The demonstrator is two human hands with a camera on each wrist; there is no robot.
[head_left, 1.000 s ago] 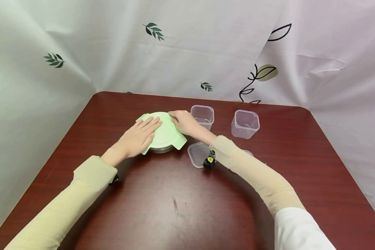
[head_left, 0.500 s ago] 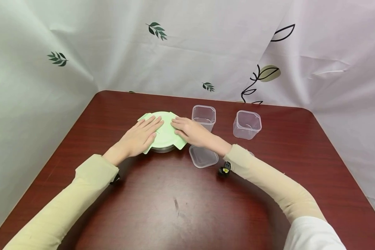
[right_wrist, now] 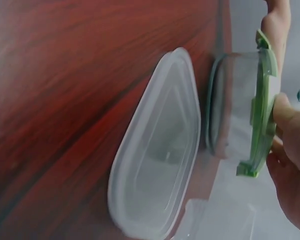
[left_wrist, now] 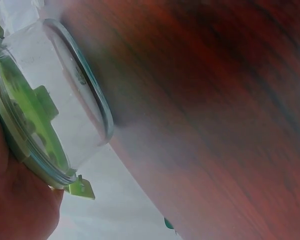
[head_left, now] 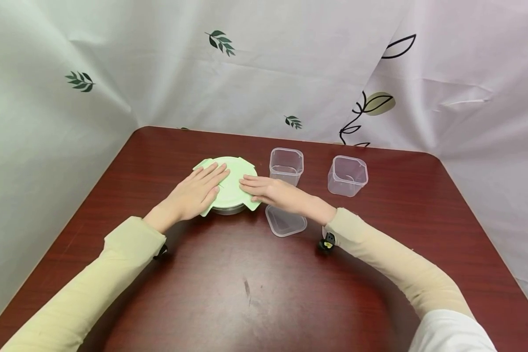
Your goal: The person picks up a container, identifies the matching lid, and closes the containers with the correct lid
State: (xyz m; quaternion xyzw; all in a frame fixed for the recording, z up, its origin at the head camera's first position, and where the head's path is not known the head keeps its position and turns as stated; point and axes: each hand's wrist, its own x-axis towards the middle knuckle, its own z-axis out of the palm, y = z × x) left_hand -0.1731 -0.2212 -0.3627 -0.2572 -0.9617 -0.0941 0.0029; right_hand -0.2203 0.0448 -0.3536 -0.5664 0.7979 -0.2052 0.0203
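Observation:
A round glass food container (right_wrist: 240,100) stands on the table under a light green lid (head_left: 232,188). Green side flaps stick outward from the lid's rim. My left hand (head_left: 193,194) lies flat across the lid's left part, fingers straight. From the other side, my right hand (head_left: 278,192) rests its extended fingertips on the lid's right part. In the left wrist view the clear glass wall (left_wrist: 80,107) shows beneath the green rim, with the left palm (left_wrist: 27,200) against the lid.
Two clear plastic tubs, one near (head_left: 286,165) and one farther right (head_left: 347,176), stand behind my right forearm. A flat clear lid (head_left: 286,222) lies just right of the glass container. Patterned cloth (head_left: 255,83) hangs behind the brown table (head_left: 229,283).
My right hand has shifted from the lid's far right edge toward me and rightward, its curled fingers now straight. My left hand has stayed on the lid.

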